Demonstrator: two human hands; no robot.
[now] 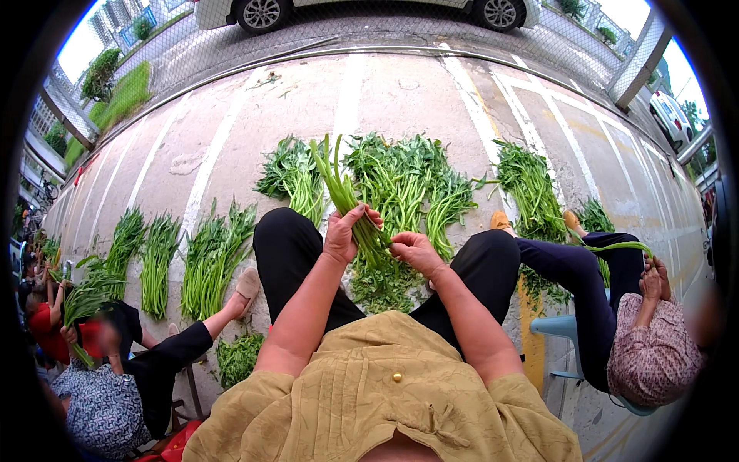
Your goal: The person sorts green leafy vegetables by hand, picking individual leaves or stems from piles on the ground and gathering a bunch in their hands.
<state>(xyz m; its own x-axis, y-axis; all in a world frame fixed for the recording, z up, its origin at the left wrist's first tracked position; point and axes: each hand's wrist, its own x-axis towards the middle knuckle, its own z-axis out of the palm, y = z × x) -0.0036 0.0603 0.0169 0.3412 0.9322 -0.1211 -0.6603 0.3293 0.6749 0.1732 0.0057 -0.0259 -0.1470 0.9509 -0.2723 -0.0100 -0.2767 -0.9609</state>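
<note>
In my left hand is a bunch of long-stemmed leafy greens, its pale cut stem ends pointing up and away from me. My fingers and thumb wrap around its middle. My right hand is closed in a pinch at the bunch's lower, leafy end, and its fingertips touch the greens there. Exactly which leaf or stem they pinch is too small to tell. Below both hands, between my knees, a heap of loose short leaves lies on the ground. Just beyond it are larger piles of the same greens.
More bunches lie at left and right. A co-worker sits on a light-blue stool at right, handling a stem. At left, another person holds greens. A chain-link fence and a parked white car stand beyond the paving.
</note>
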